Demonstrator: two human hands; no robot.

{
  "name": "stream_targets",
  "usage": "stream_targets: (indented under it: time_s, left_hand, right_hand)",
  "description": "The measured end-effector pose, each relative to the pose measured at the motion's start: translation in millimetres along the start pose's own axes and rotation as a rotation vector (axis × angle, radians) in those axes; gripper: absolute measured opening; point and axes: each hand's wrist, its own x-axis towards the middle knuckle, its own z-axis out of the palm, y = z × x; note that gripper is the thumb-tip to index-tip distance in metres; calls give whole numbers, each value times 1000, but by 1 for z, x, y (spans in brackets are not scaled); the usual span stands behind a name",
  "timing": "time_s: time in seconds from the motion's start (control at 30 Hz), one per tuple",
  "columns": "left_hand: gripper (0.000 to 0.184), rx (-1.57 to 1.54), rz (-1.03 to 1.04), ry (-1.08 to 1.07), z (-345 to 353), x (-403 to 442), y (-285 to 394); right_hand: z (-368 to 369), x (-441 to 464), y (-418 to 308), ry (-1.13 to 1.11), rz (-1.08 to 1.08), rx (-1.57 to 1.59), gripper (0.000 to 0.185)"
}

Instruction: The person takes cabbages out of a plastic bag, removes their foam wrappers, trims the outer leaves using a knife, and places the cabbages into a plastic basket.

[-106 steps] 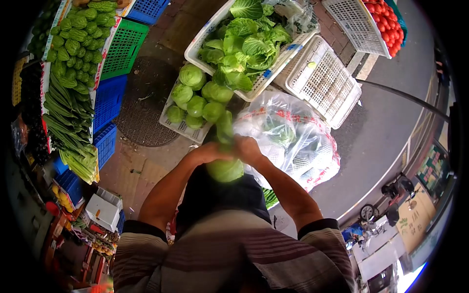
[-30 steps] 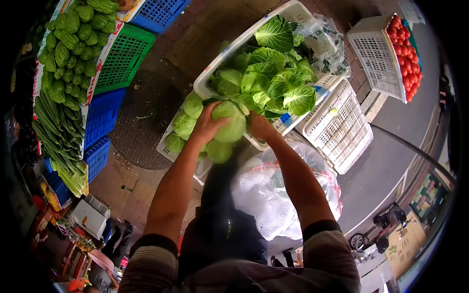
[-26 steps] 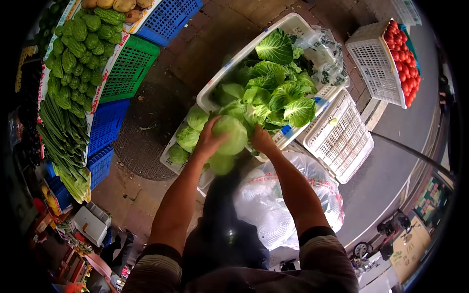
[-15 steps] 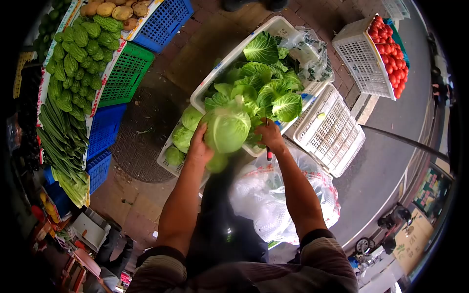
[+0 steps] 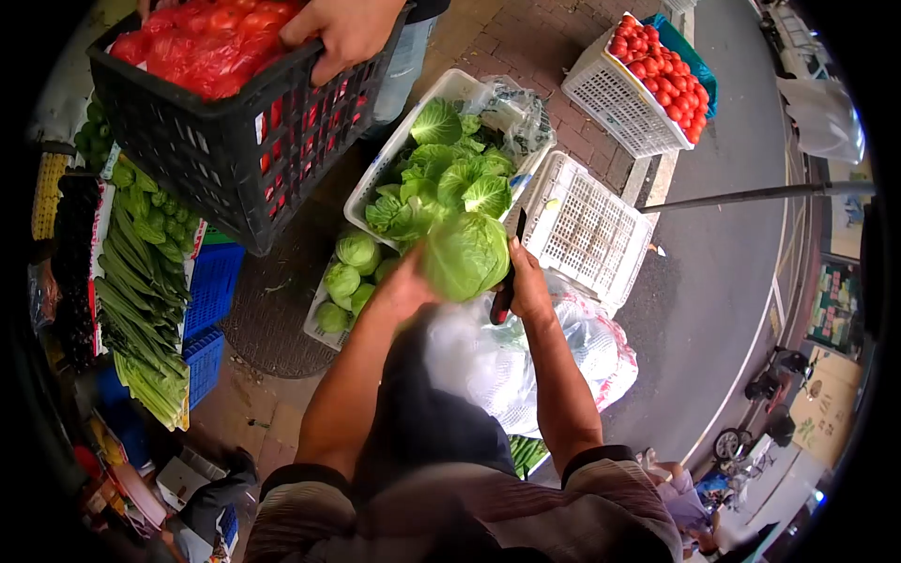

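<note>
A round green cabbage (image 5: 466,258) is held up in front of me, over the near edge of a white crate (image 5: 356,199) of loose cabbage leaves (image 5: 449,174). My left hand (image 5: 405,286) is closed against the cabbage's left side, slightly blurred, its fingertips partly hidden. My right hand (image 5: 528,280) grips a knife (image 5: 502,306) with a dark blade and a red and black handle, beside the cabbage's right side; its fingers also seem to touch the leaves. Several whole cabbages (image 5: 343,280) lie in a lower white crate to the left.
At upper left, a person's hand (image 5: 347,28) grips a black crate (image 5: 202,155) of red tomatoes in plastic. A white basket (image 5: 615,113) of tomatoes and an upturned white crate (image 5: 582,225) stand right. Clear plastic bags (image 5: 488,361) lie near my legs; vegetable displays (image 5: 141,272) line the left.
A person with the black tomato crate has come in at upper left, covering part of the vegetable display. The cabbage is turned and slightly right in view; the knife now lies alongside it.
</note>
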Motion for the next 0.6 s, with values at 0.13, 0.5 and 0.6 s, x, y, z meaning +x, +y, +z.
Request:
stream_targets:
  time_s: [0.13, 0.5, 0.6]
  left_hand:
    - [65, -191, 128, -78, 19, -2, -31]
    - [65, -217, 109, -269, 77, -65, -84]
    - [66, -322, -14, -330, 94, -88, -101]
  right_hand:
    - [6, -42, -9, 73, 67, 110, 44]
    - [-26, -154, 25, 33, -40, 497, 57]
    - [-42, -168, 36, 161, -45, 232, 52]
